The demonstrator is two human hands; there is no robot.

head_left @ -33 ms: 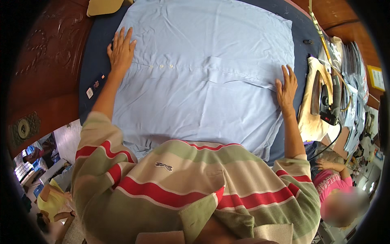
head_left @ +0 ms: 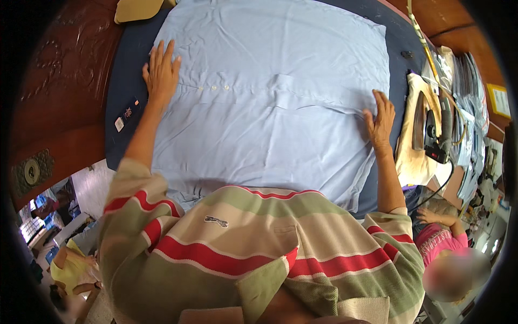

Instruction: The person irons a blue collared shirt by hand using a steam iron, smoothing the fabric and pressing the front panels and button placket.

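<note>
A light blue buttoned shirt is spread across a dark blue padded surface, its row of small pale buttons showing left of centre. Wrinkles run over the cloth, mostly near me and toward the right. My left hand lies flat at the shirt's left edge, fingers stretched forward. At the right edge my right hand rests on the fabric, fingers extended and thumb apart. Neither hand grips anything.
An iron rests on a cream cloth to the right, its cord trailing toward me. Beyond it stands a stack of plastic-wrapped folded garments. A dark tag lies at left. Two people sit nearby, one in pink, one in yellow.
My left hand has slid slightly toward me along the shirt's edge. My right hand has shifted a little toward me too. The shirt lies almost the same.
</note>
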